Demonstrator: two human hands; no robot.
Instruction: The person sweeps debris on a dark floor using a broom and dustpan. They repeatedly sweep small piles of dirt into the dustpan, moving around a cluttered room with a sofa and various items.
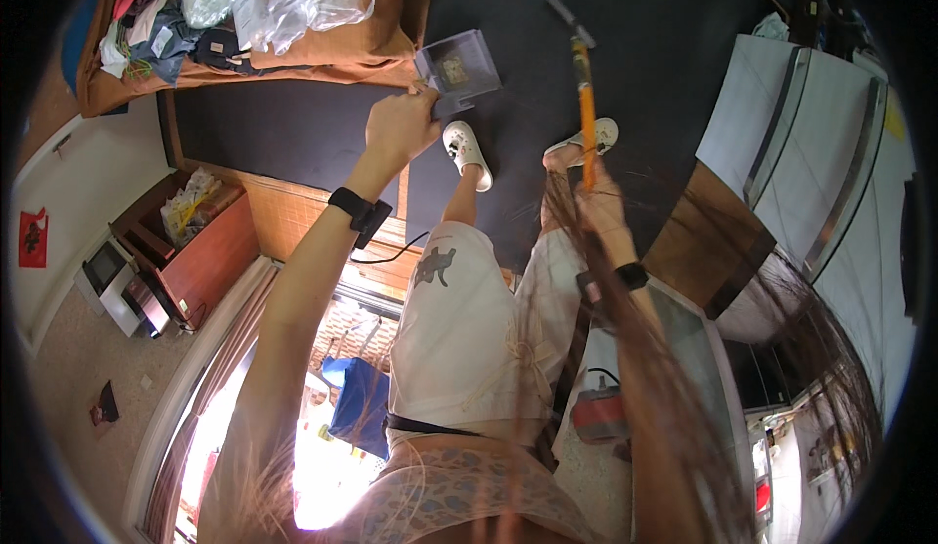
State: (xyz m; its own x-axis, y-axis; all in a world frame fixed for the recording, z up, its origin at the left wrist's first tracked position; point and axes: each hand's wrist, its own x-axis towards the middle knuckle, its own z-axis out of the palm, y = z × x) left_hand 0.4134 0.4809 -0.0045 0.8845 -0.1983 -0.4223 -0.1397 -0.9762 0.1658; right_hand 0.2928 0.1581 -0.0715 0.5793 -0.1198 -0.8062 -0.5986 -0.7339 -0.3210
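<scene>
My left hand (401, 125) grips the handle end of a translucent grey plastic dustpan (480, 60), held over the dark floor beside the orange-brown covered sofa. Something small and yellowish shows in the pan. My right hand (602, 200) is closed on the orange handle (588, 130) of a long tool. A narrow grey crosswise head (570, 18) sits at its far end; whether it is a squeegee or a brush cannot be told. The tool's head is to the right of the dustpan, apart from it. Strands of hair partly cover my right hand and forearm.
The sofa (344, 49) at the upper left bears clothes and plastic bags (315, 9). A pale refrigerator (762, 112) stands at the right. My feet, in white clogs (465, 147), are on dark flooring (513, 148). A reddish wooden cabinet (212, 251) stands at the left.
</scene>
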